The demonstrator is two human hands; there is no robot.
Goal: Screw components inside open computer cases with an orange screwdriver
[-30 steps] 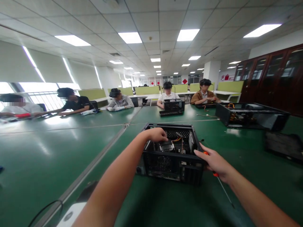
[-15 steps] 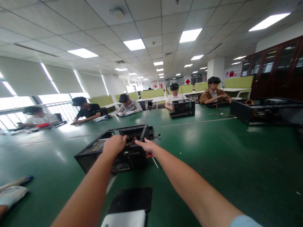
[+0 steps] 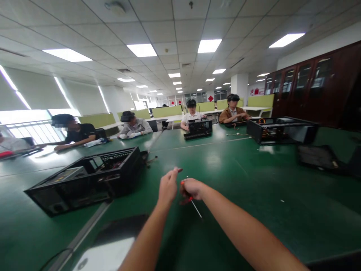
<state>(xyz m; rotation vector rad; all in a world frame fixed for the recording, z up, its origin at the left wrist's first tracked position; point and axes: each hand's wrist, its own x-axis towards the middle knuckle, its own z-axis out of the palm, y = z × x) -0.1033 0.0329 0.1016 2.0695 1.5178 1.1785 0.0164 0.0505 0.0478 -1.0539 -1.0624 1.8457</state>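
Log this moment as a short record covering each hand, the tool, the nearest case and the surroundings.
Left hand: near the right hand, above the table; too blurred to tell whether it holds anything
Right hand: closed around the screwdriver
Screwdriver: red handle, shaft pointing down toward the wearer
Nearest computer case: black, open on top, left of both hands; neither touches it
Table: green
Far side: several seated people, one in a brown jacket

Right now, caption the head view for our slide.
Right hand grips a screwdriver near the left hand, above a green table.
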